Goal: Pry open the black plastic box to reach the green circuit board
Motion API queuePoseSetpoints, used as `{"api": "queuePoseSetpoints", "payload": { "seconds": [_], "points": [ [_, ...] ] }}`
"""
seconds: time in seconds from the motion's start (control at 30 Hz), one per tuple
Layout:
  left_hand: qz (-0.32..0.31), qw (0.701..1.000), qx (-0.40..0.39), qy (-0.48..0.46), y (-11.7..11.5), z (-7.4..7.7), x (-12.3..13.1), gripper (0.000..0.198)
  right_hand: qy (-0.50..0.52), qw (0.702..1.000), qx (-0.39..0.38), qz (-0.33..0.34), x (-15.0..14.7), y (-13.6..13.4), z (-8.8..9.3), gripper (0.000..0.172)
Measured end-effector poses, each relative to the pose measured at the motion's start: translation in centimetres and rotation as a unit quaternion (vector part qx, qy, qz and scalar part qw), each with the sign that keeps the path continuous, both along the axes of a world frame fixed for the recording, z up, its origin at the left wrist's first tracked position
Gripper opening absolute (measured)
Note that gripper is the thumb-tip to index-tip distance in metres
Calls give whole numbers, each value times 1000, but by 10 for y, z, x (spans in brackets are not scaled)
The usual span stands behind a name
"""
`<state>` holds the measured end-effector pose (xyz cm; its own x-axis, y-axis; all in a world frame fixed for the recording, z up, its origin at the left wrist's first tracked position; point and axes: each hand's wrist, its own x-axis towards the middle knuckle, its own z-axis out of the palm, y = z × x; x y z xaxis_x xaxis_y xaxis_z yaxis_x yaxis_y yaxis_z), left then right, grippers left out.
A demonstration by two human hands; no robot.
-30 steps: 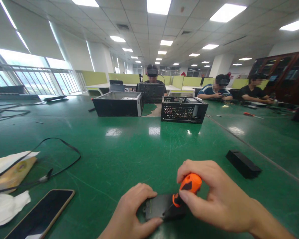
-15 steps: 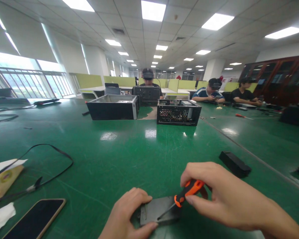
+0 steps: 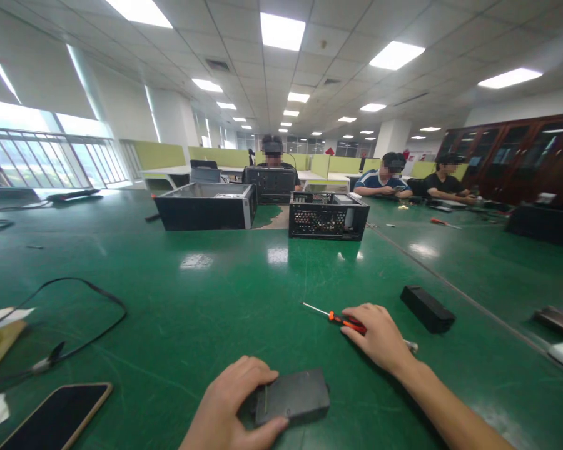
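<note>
Ceiling lights [image 3: 283,31] shine on a scuffed green table [image 3: 244,281] in an open office, where two computer cases, one on the left [image 3: 206,209] and one on the right [image 3: 326,215], stand in front of three seated people, one behind the cases [image 3: 273,164] and two to the right [image 3: 383,182] [image 3: 450,182]. At the near edge, the worker's left hand [image 3: 229,400] grips a small dark box [image 3: 304,394] that lies flat on the table, thumb along its near side and fingers at its far side, the right end left uncovered. Farther out, apart from the box, the right hand [image 3: 380,334] curls over the handle of an orange-and-black screwdriver [image 3: 342,319], its thin shaft pointing left and away; how firmly it grips cannot be told. A black block [image 3: 428,309] lies just beyond that hand, a phone [image 3: 56,415] at the lower left.

Judging by looks, the box is stiff and fairly light for its size, its smooth faces apt to slide on the glossy table; a pinch across the two long sides suits it best, clear of the small tab on its right end. The screwdriver, likely light and rigid, asks to be held by its thick handle, which should offer better purchase than the slender shaft.
</note>
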<state>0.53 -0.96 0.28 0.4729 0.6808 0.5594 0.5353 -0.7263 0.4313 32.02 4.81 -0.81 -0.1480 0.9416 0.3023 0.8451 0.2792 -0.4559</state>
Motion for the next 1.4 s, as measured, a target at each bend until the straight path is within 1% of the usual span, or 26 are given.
{"api": "queuePoseSetpoints", "payload": {
  "seconds": [0.1, 0.13, 0.17, 0.27, 0.3, 0.33, 0.4, 0.5, 0.57, 0.63, 0.7, 0.77, 0.87, 0.93, 1.03, 1.13, 1.23, 1.4],
  "points": [
    [-9, 1000, 10, -1, 1, 0, -1, 34, -6, 999, -32, -5, 28, -9, -1, 58],
    [-10, 1000, 10, 0, 1, 0, -1, 34, -6, 999, -48, -14, 41, -13, 0, 60],
    [-11, 1000, 10, 1, 1, -1, -1, 34, -5, 998, -65, -25, 56, -18, 1, 56],
    [-4, 1000, 1, 7, 0, -2, -1, 34, 5, 992, -116, -47, 94, -30, 4, 26],
    [-1, 1000, -5, 8, 0, -3, -1, 34, 12, 991, -128, -47, 101, -34, 5, 22],
    [-1, 1000, -12, 7, 0, -3, -1, 34, 21, 989, -137, -43, 105, -37, 7, 22],
    [-4, 1000, -26, 4, 0, -4, -2, 33, 45, 988, -146, -24, 105, -42, 12, 26],
    [-14, 999, -48, -1, 0, -4, -2, 31, 129, 978, -163, 12, 96, -48, 24, 34],
    [-17, 998, -55, -2, 1, -4, -3, 30, 181, 969, -169, 10, 95, -51, 31, 36],
    [-18, 998, -54, -1, 1, -4, -3, 31, 212, 964, -160, -7, 99, -54, 34, 36],
    [-22, 998, -51, 1, 2, -3, -2, 31, 244, 957, -156, 0, 104, -58, 34, 35],
    [-23, 998, -51, 5, 2, -2, -2, 32, 285, 941, -175, 45, 102, -61, 31, 30],
    [-26, 999, -41, 6, 3, -1, -2, 31, 307, 915, -226, 130, 86, -63, 26, 23],
    [-27, 999, -28, 4, 3, 0, -3, 31, 311, 907, -235, 158, 74, -61, 22, 20],
    [-29, 999, -23, 7, 3, -1, -4, 32, 342, 899, -222, 162, 63, -58, 18, 19],
    [-33, 999, -30, 5, 3, -2, -5, 32, 363, 895, -208, 155, 59, -56, 15, 17],
    [-33, 999, -28, -4, 3, -3, -5, 30, 365, 894, -204, 164, 56, -55, 13, 16],
    [-30, 999, -33, -7, 3, 0, -4, 29, 369, 892, -195, 172, 49, -57, 16, 15]
  ]
}}
